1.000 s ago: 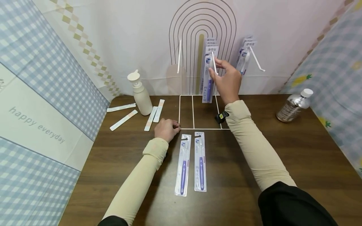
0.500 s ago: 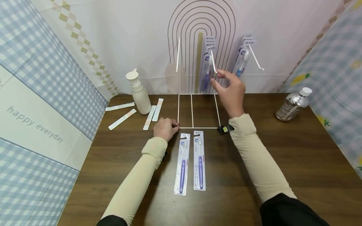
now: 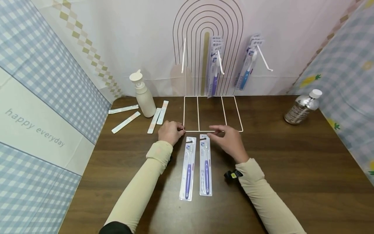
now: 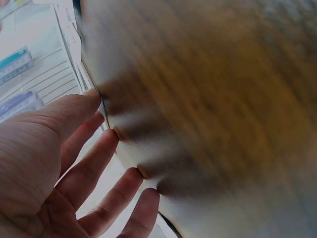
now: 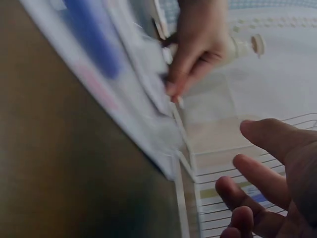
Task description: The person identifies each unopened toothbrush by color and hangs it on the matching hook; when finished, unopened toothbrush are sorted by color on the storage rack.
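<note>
In the head view, my left hand (image 3: 170,132) pinches the front left corner of a white wire display rack (image 3: 198,113), and its fingertips rest on the table in the left wrist view. My right hand (image 3: 229,141) holds nothing, fingers loosely extended near the rack's front edge. Just left of it lies a packaged purple toothbrush (image 3: 206,169), with another packaged toothbrush (image 3: 187,172) alongside. Several purple toothbrush packs (image 3: 214,83) hang on the middle hook; packs with blue toothbrushes (image 3: 246,78) hang on the right one. The left hook (image 3: 183,55) carries nothing.
A cream pump bottle (image 3: 146,102) stands left of the rack, with several flat paper-wrapped strips (image 3: 125,122) around it. A silver bottle with a white cap (image 3: 301,109) stands at the right. Patterned cloth covers the back and sides.
My right hand has let go of a purple toothbrush pack on the middle hook and come down toward the packs on the table. That pack hangs farther back. My left hand stays put.
</note>
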The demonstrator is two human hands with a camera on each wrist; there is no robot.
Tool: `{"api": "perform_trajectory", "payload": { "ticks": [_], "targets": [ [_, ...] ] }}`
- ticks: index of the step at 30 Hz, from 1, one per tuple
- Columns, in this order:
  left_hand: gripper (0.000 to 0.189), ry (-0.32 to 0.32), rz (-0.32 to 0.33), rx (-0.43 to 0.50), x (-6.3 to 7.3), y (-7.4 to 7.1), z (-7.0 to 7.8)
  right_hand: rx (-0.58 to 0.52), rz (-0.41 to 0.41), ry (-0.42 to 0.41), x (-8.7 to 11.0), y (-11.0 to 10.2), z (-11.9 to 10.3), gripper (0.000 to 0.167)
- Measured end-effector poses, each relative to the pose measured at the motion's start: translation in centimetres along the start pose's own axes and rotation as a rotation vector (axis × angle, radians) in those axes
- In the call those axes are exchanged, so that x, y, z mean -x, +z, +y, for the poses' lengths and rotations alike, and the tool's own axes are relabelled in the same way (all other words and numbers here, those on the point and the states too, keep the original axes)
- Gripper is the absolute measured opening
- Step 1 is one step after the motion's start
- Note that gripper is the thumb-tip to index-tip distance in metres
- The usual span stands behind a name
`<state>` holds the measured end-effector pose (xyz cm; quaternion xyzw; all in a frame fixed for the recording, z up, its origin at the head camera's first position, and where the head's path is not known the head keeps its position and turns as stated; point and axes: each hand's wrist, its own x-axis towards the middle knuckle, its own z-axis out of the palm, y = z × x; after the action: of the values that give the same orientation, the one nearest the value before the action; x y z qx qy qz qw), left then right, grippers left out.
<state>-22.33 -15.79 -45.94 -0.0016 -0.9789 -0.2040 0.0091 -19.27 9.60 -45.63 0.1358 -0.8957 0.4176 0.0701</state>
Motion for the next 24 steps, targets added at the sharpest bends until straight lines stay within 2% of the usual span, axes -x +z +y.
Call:
{"api": "perform_trajectory", "payload": {
  "ticks": [4, 8, 17, 24],
  "targets": [
    [0.018, 0.006, -0.002, -0.008, -0.2, -0.1, 0.0, 0.019, -0.095, 0.064, 2.0, 1.1, 0.6, 0.04],
    [0.018, 0.013, 0.009, -0.011, -0.3, -0.2, 0.1, 0.042, -0.135, 0.086, 3.0, 1.8, 0.9, 0.043],
    [0.017, 0.004, -0.007, 0.006, -0.3, 0.0, 0.1, 0.101, -0.135, 0.114, 3.5, 2.3, 1.5, 0.041],
    [0.016, -0.011, -0.004, 0.007, -0.1, 0.1, 0.1, 0.119, -0.086, 0.113, 3.8, 2.6, 1.4, 0.038]
  ]
}}
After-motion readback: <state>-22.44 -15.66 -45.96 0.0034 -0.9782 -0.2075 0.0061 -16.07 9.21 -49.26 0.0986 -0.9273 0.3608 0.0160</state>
